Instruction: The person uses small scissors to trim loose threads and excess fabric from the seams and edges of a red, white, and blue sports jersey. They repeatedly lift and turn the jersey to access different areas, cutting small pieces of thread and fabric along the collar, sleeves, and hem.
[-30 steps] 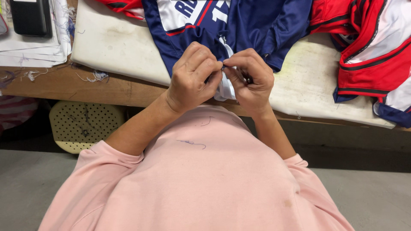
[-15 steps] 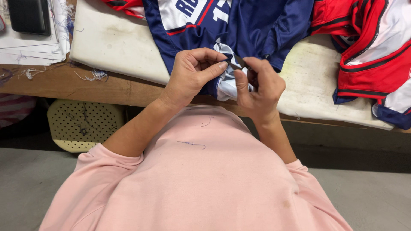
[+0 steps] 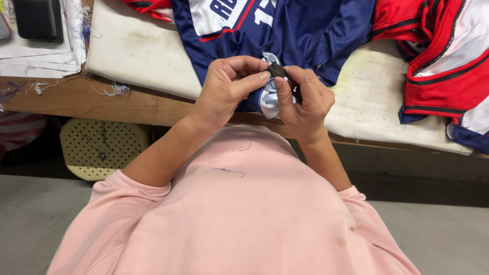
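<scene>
Jersey point(image 3: 305, 30): navy blue w/ white chest panel, red trim lines, white lettering. Hem piece point(image 3: 269, 99) btwn both hands: pale white-grey. Small tool point(image 3: 278, 70): black. 2nd jersey point(image 3: 443, 56): red w/ white panels, dark piping, navy at edge. Pad point(image 3: 137, 51): off-white, stained, yellowish at right. Tabletop point(image 3: 102, 104): brown wood. Sweatshirt point(image 3: 239, 219): plain pink, 2 stray blue threads. Stool point(image 3: 97, 147): cream, dotted w/ holes. Box point(image 3: 38, 19): black. Papers point(image 3: 30, 61): white.
</scene>
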